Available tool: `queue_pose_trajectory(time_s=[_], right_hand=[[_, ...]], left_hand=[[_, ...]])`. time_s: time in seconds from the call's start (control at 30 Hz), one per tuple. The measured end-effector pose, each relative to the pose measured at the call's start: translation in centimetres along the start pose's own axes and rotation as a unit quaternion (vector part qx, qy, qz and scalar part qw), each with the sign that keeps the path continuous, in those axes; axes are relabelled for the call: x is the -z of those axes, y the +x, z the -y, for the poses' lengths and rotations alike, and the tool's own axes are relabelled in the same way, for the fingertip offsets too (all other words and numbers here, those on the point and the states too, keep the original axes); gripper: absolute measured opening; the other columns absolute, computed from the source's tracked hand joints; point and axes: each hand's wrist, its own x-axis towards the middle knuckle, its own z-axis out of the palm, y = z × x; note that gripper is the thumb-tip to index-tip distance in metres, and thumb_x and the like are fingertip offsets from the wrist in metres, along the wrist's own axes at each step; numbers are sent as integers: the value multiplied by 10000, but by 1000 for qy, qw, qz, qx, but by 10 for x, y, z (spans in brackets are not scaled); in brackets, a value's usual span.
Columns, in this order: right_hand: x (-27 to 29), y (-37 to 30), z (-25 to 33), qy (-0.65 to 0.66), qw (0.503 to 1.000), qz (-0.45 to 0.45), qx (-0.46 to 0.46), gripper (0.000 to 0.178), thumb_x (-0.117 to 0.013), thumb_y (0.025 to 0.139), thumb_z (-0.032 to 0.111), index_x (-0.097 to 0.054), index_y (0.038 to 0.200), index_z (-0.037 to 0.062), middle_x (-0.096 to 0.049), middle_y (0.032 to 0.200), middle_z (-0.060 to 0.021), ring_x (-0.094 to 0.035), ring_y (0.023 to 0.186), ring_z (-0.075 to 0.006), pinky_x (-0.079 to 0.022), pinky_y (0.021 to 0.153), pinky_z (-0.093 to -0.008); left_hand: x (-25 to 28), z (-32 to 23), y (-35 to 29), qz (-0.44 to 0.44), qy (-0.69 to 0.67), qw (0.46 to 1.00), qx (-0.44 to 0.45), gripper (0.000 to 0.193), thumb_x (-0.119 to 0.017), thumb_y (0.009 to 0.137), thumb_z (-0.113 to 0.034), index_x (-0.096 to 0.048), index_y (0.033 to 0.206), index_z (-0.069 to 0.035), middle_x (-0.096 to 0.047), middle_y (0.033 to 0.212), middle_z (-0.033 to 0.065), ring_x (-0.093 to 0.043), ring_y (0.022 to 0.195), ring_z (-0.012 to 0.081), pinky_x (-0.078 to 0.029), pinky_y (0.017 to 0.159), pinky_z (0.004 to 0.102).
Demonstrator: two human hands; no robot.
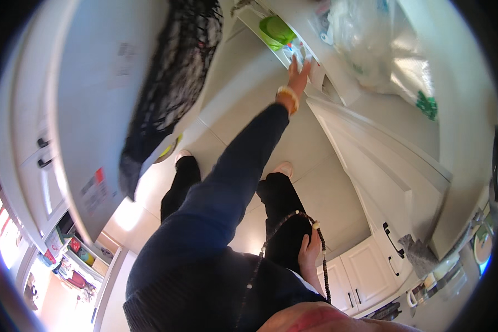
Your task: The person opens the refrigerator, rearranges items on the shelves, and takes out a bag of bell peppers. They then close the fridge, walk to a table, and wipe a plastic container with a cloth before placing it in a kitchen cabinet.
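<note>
My left hand (298, 83), with a pale bracelet at the wrist and a dark blue sleeve, stretches into the low part of an open white cabinet. Its fingers are extended and apart. They reach a clear plastic packet (296, 51) with small coloured marks; whether they touch it I cannot tell. Just beyond lies a bright green object (278, 30), rounded on top. My right hand (310, 250) lies open against my dark-trousered leg, holding nothing that I can see. A long dark bead necklace (325, 260) hangs from my neck beside it.
A large clear plastic bag (379, 47) sits in the cabinet above. Its open white door (382, 160) juts out at right. On the left, another open door (108, 110) carries a black mesh bag (177, 72). Drawers and doors with black handles line the lower right.
</note>
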Motion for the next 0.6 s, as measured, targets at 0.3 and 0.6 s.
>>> queue_pose_trajectory(time_s=[0.3, 0.6], right_hand=[[36, -35, 9, 70, 986, -150, -8, 385, -463, 998, 152, -510, 1324, -48, -506, 1349, -236, -487, 1251, -362, -384, 1070, -421], [120, -91, 21, 110, 986, -117, 42, 395, -483, 1013, 199, -509, 1326, -40, -549, 1274, -188, -525, 1162, -264, -429, 986, -357]], left_hand=[[218, -115, -387, -454, 39, 890, -17, 181, -561, 978, -175, -589, 1125, -73, -561, 895, -16, -511, 771, 98, -449, 701, 269], [201, -387, -437, -188, 344, 912, -118, 511, -347, 1029, -413, -673, 1087, -25, -666, 1018, 198, -631, 919, 298, -476, 835, 403]])
